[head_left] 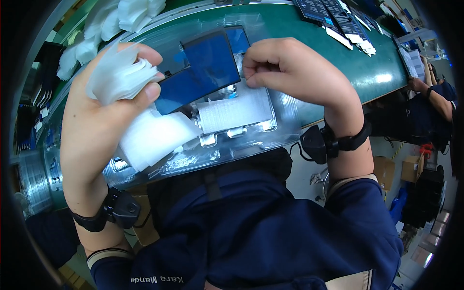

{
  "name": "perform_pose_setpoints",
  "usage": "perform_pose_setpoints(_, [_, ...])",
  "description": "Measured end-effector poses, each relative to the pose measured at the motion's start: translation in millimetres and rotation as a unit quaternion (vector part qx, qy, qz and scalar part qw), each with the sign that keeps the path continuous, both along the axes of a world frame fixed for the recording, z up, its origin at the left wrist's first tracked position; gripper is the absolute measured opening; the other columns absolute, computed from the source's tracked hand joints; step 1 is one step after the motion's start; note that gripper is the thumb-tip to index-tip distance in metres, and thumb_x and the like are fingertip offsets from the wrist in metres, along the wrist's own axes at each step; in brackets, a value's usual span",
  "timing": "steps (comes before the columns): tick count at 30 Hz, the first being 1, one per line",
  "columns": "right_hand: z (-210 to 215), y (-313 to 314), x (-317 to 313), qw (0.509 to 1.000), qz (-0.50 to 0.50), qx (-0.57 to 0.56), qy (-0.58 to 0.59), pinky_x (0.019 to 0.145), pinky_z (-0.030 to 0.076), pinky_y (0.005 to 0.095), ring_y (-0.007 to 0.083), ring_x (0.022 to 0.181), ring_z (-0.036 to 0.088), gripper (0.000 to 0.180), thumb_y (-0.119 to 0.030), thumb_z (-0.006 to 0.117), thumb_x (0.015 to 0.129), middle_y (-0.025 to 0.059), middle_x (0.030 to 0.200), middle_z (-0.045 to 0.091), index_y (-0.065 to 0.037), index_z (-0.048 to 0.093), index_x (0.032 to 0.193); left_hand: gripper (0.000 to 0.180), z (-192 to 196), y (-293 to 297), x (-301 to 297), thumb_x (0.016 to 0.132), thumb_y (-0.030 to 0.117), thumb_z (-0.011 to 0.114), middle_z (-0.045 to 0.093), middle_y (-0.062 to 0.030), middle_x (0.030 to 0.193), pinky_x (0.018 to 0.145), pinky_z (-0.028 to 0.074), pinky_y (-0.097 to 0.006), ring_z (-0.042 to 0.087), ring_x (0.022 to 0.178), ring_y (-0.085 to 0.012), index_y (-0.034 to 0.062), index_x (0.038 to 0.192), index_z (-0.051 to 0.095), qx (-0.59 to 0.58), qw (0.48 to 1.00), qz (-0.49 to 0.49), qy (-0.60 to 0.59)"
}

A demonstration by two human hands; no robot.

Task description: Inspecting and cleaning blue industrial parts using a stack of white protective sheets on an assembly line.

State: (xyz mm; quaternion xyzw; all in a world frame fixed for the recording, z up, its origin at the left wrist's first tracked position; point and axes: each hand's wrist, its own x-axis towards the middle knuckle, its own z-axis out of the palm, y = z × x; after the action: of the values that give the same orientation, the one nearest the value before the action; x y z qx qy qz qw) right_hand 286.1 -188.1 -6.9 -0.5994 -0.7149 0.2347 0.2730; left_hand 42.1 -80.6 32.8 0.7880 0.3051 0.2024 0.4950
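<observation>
My left hand point(104, 113) is closed around a bunch of white foam sheets point(121, 75) and also pinches the left end of a dark blue L-shaped flat panel point(203, 72). My right hand point(295, 70) is curled into a fist at the panel's right edge, its fingertips pinching something thin that I cannot make out. Under both hands lies a clear plastic tray point(241, 137) with white foam pads point(237, 108) in its pockets. Black bands sit on both wrists.
The green bench point(377, 72) runs to the right, with a row of dark flat parts and white cards point(348, 24) at its far side. More white foam point(111, 19) is piled at the upper left. Another person's arm point(430, 89) rests at the bench's right end.
</observation>
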Motion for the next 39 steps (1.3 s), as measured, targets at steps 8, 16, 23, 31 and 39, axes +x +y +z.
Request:
perform_pose_setpoints(8, [0, 5, -3, 1.0, 0.021, -0.012, -0.012, 0.056, 0.042, 0.0283, 0.0174, 0.06, 0.051, 0.009, -0.006, 0.066, 0.073, 0.0071, 0.068, 0.056, 0.0, 0.061, 0.078, 0.027, -1, -1, -4, 0.078, 0.003, 0.066, 0.058, -0.0019, 0.096, 0.081, 0.043, -0.025, 0.056, 0.093, -0.0106, 0.0052, 0.104, 0.06, -0.02, 1.0, 0.0, -0.022])
perform_pose_setpoints(16, [8, -14, 1, 0.996, -0.086, -0.003, 0.013, 0.052, 0.039, 0.0288, 0.0152, 0.055, 0.047, 0.018, -0.011, 0.069, 0.071, 0.0045, 0.058, 0.047, -0.001, 0.064, 0.085, 0.026, -4, -5, 12, 0.077, 0.0, 0.065, 0.058, -0.0015, 0.094, 0.079, 0.045, -0.025, 0.058, 0.091, -0.0105, 0.0038, 0.102, 0.06, -0.023, 0.999, -0.048, -0.014])
perform_pose_setpoints(23, [8, -27, 14, 0.986, -0.149, 0.017, 0.07, 0.052, 0.036, 0.0242, 0.008, 0.057, 0.043, 0.018, -0.013, 0.067, 0.077, -0.0001, 0.06, 0.046, 0.001, 0.063, 0.087, 0.021, -8, -11, 36, 0.077, -0.004, 0.063, 0.063, -0.0046, 0.089, 0.076, 0.048, -0.026, 0.06, 0.087, -0.0112, 0.0013, 0.098, 0.061, -0.037, 0.985, -0.12, 0.116])
perform_pose_setpoints(31, [10, -27, 12, 0.985, -0.152, 0.047, 0.065, 0.052, 0.036, 0.0238, 0.0079, 0.057, 0.044, 0.02, -0.018, 0.067, 0.08, 0.0004, 0.061, 0.049, 0.001, 0.064, 0.085, 0.029, 1, -15, 24, 0.081, 0.01, 0.066, 0.067, -0.0079, 0.091, 0.073, 0.049, -0.025, 0.062, 0.082, -0.0122, 0.0039, 0.109, 0.059, -0.032, 0.998, -0.057, 0.011])
perform_pose_setpoints(39, [22, 18, -20, 0.964, -0.1, 0.066, 0.239, 0.051, 0.039, 0.0247, 0.0101, 0.057, 0.049, 0.053, -0.05, 0.07, 0.077, 0.003, 0.061, 0.054, 0.003, 0.065, 0.078, 0.045, -6, -3, 46, 0.086, 0.029, 0.066, 0.066, -0.0135, 0.096, 0.068, 0.055, -0.027, 0.065, 0.081, -0.0147, -0.0025, 0.116, 0.054, -0.151, 0.962, 0.088, -0.211])
